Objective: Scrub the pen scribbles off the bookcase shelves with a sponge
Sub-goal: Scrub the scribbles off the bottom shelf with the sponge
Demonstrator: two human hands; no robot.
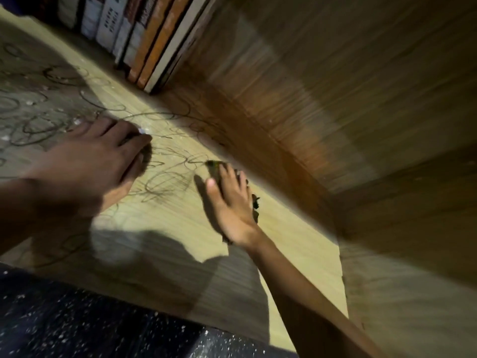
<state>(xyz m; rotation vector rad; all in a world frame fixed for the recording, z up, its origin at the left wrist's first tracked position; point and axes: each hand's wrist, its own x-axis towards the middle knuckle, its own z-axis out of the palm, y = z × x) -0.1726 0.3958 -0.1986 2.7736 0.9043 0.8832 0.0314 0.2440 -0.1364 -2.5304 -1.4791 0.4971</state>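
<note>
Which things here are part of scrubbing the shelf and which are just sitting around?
Part of the job:
- right hand pressing the sponge
- pen scribbles
- shelf
- left hand, resting flat on the shelf

Just there:
- row of books
- dark speckled floor

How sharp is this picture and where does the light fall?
Head view: motion blur smears the whole frame, worst on the side panel; a bright patch lights the shelf around the right hand pressing the sponge; the left hand is dimmer, shadow pools below it, and the scribbles stay readable.
</note>
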